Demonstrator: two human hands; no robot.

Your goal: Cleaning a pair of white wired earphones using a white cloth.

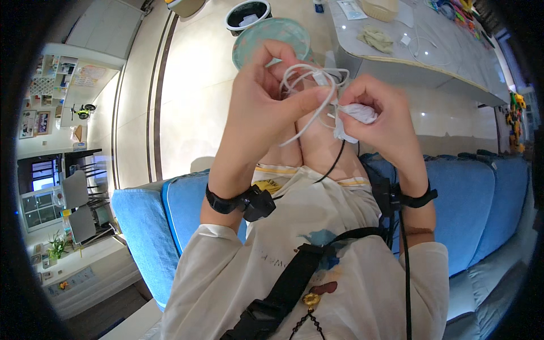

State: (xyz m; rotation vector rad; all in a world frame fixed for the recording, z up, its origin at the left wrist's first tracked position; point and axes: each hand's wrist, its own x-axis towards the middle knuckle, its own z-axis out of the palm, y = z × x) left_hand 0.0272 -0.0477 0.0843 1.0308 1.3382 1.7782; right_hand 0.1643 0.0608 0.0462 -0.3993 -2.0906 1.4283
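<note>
Above my lap, my left hand [276, 93] grips a looped white cable [319, 111], its coils spreading between thumb and fingers. A small white connector or plug [319, 78] shows among the loops. Close on the right, my right hand [374, 114] pinches a crumpled white cloth or tissue [359, 113], part of which hangs below the fingers beside the cable. Whether the cloth wraps part of the cable cannot be told. Both wrists wear black straps with devices.
Beyond my knees stand a round green stool or table [272, 38] and a black bin with a white rim [248, 17]. A marble-look table [425, 38] at upper right holds a greenish cloth [376, 39], a white charger with cable [406, 40] and a plastic tray [379, 8]. Blue sofa cushions [459, 204] lie beside me.
</note>
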